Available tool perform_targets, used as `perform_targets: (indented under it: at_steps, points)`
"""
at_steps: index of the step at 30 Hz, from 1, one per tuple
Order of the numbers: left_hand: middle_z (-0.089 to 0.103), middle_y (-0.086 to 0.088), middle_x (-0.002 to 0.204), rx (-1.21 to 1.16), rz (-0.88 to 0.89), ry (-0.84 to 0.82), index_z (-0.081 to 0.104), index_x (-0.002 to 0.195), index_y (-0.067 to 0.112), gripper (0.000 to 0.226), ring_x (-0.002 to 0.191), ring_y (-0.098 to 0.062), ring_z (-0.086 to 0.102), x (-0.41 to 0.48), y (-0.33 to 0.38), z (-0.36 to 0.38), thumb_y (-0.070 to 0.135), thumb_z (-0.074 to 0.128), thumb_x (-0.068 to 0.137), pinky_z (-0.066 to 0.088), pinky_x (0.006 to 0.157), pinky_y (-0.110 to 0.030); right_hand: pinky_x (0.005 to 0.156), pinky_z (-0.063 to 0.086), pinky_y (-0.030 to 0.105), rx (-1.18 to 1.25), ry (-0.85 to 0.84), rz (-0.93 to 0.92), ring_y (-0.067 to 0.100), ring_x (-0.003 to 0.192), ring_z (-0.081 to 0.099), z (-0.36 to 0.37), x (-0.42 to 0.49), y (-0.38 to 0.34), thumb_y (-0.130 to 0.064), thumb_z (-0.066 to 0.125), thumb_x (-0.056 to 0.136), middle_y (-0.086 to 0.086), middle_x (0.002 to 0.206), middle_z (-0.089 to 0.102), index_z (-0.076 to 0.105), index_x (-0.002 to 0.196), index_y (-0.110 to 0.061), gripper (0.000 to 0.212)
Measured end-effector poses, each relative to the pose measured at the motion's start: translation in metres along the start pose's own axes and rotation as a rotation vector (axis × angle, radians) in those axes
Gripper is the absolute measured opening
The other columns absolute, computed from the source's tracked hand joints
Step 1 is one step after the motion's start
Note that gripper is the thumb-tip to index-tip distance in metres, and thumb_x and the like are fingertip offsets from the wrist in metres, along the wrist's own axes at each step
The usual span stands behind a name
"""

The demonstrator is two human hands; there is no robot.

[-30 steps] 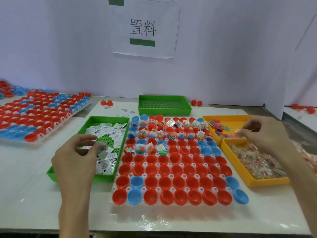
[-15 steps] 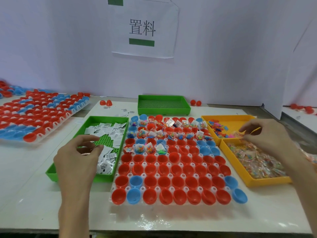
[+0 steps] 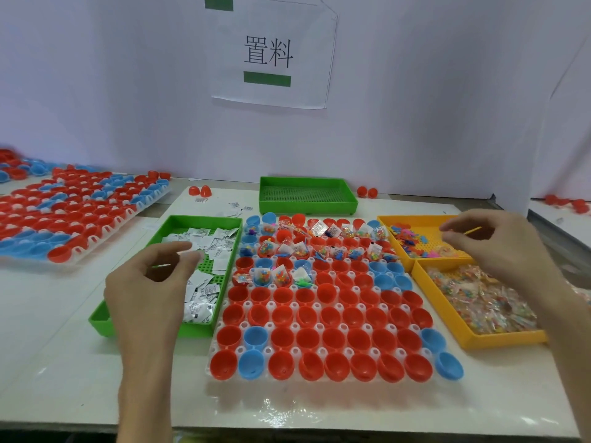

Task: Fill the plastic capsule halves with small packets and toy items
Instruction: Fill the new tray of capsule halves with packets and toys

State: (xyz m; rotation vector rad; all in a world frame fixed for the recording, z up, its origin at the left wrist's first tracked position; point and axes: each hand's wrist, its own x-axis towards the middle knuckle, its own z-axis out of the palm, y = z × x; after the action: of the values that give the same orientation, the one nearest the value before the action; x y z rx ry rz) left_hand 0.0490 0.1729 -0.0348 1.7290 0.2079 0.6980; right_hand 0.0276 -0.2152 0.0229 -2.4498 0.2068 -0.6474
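Your left hand [image 3: 150, 289], at 9 o'clock over the packet tray [image 3: 204, 219], has dropped its white packet; its fingers curl loosely, empty. Right hand [image 3: 499, 247], at 2 o'clock, fingertips nearly together, contents unclear. Capsule halves [image 3: 335, 340] toward 6 o'clock still await filling.

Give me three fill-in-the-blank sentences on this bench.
1. The packets lie in a ___ tray.
2. Most capsule halves are ___.
3. The hand over the packets is the person's ___ one.

Missing words: green; red; left.
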Motion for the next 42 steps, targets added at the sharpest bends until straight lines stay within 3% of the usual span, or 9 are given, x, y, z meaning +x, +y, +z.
perform_targets:
  at_steps: [7, 11, 19, 23, 25, 30, 35, 39, 42]
  points:
    - [0.078, -0.002, 0.085, -0.482, -0.138, -0.359, 0.081, 0.089, 0.026, 0.011, 0.080, -0.017, 0.075, -0.036, 0.043, 0.036, 0.026, 0.078, 0.078, 0.058, 0.070, -0.019, 0.067, 0.052, 0.009, 0.573, -0.185, -0.191, 0.004, 0.080, 0.073, 0.021, -0.034, -0.097, -0.031, 0.082, 0.072, -0.011, 0.083, 0.077, 0.077, 0.086, -0.027, 0.015]
    - [0.078, -0.008, 0.084, -0.556, -0.171, -0.471, 0.081, 0.091, 0.022, 0.012, 0.077, -0.021, 0.076, -0.050, 0.054, 0.048, 0.020, 0.076, 0.081, 0.060, 0.069, -0.023, 0.072, 0.058, 0.021, 0.560, -0.303, -0.282, 0.010, 0.076, 0.073, 0.040, -0.046, -0.126, -0.017, 0.083, 0.078, -0.006, 0.080, 0.077, 0.076, 0.088, -0.024, 0.014]
    - [0.079, -0.005, 0.086, -0.547, -0.105, -0.610, 0.082, 0.094, 0.020, 0.021, 0.081, -0.014, 0.076, -0.051, 0.060, 0.046, 0.030, 0.074, 0.077, 0.055, 0.069, -0.015, 0.062, 0.057, 0.027, 0.551, -0.247, -0.246, 0.016, 0.066, 0.070, 0.060, -0.048, -0.126, -0.013, 0.082, 0.080, -0.003, 0.077, 0.071, 0.074, 0.083, -0.024, 0.014]
    - [0.078, -0.008, 0.081, -0.516, -0.118, -0.570, 0.081, 0.086, 0.020, 0.011, 0.074, -0.018, 0.076, -0.048, 0.054, 0.045, 0.014, 0.078, 0.078, 0.057, 0.067, -0.018, 0.071, 0.057, 0.023, 0.534, -0.463, -0.344, 0.014, 0.072, 0.071, 0.053, -0.038, -0.113, -0.011, 0.069, 0.092, -0.004, 0.089, 0.075, 0.074, 0.097, -0.025, 0.015]
    - [0.078, -0.007, 0.080, -0.518, -0.134, -0.514, 0.080, 0.086, 0.020, 0.013, 0.071, -0.016, 0.076, -0.045, 0.051, 0.043, 0.009, 0.075, 0.082, 0.057, 0.066, -0.018, 0.073, 0.058, 0.021, 0.491, -0.437, -0.312, 0.012, 0.074, 0.072, 0.052, -0.017, -0.093, -0.011, 0.063, 0.096, -0.007, 0.092, 0.076, 0.074, 0.100, -0.028, 0.020]
    - [0.077, -0.006, 0.084, -0.552, -0.157, -0.450, 0.079, 0.092, 0.021, 0.012, 0.081, -0.023, 0.077, -0.038, 0.047, 0.036, 0.017, 0.071, 0.084, 0.060, 0.072, -0.024, 0.080, 0.053, 0.029, 0.049, 0.037, 0.056, 0.011, 0.084, 0.065, 0.065, 0.064, -0.001, -0.007, 0.059, 0.096, 0.002, 0.104, 0.074, 0.072, 0.097, -0.022, 0.020]
    - [0.078, -0.006, 0.087, -0.566, -0.161, -0.450, 0.078, 0.090, 0.022, 0.017, 0.083, -0.023, 0.077, -0.038, 0.050, 0.037, 0.030, 0.069, 0.078, 0.060, 0.073, -0.022, 0.077, 0.054, 0.035, -0.359, -0.305, 0.163, 0.022, 0.099, 0.063, 0.083, 0.094, 0.062, -0.012, 0.069, 0.090, 0.011, 0.119, 0.068, 0.070, 0.116, -0.014, 0.025]
    - [0.078, -0.006, 0.088, -0.549, -0.164, -0.452, 0.078, 0.093, 0.022, 0.021, 0.083, -0.021, 0.077, -0.039, 0.049, 0.037, 0.032, 0.069, 0.077, 0.061, 0.074, -0.025, 0.065, 0.055, 0.032, -0.311, -0.215, 0.154, 0.014, 0.080, 0.062, 0.086, 0.091, 0.068, -0.014, 0.075, 0.087, 0.007, 0.097, 0.071, 0.072, 0.085, -0.021, 0.008]
    - [0.078, -0.006, 0.085, -0.559, -0.169, -0.460, 0.076, 0.101, 0.016, 0.026, 0.082, -0.021, 0.077, -0.039, 0.049, 0.036, 0.028, 0.070, 0.078, 0.059, 0.071, -0.021, 0.061, 0.048, 0.026, -0.291, -0.165, 0.146, 0.011, 0.080, 0.060, 0.082, 0.088, 0.071, -0.019, 0.076, 0.086, 0.004, 0.095, 0.073, 0.073, 0.080, -0.020, 0.007]
